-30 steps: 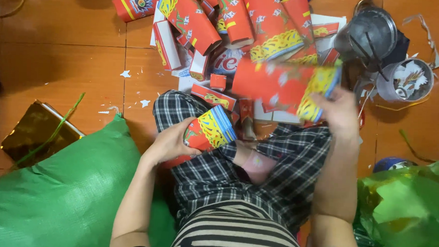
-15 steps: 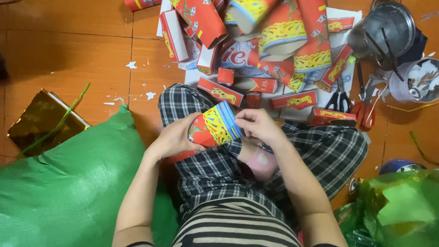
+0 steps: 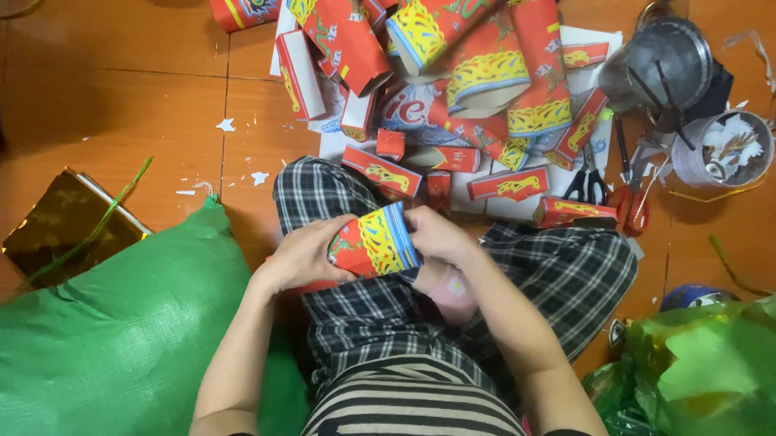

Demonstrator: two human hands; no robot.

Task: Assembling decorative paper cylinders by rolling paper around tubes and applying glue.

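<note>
Both hands on paper tube [image 3: 374,242], scissors [image 3: 617,187] nearby — green sack [image 3: 117,337] left

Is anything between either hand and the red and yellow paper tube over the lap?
Nothing visible is. The left hand grips the paper tube from its red end, and the right hand touches its blue-rimmed end. Both hands are in direct contact with it. The pile of paper boxes lies farther out on the floor, apart from the tube.

Red-yellow paper tube [image 3: 372,242], green sack [image 3: 117,337], plaid trousers [image 3: 541,275]
</note>
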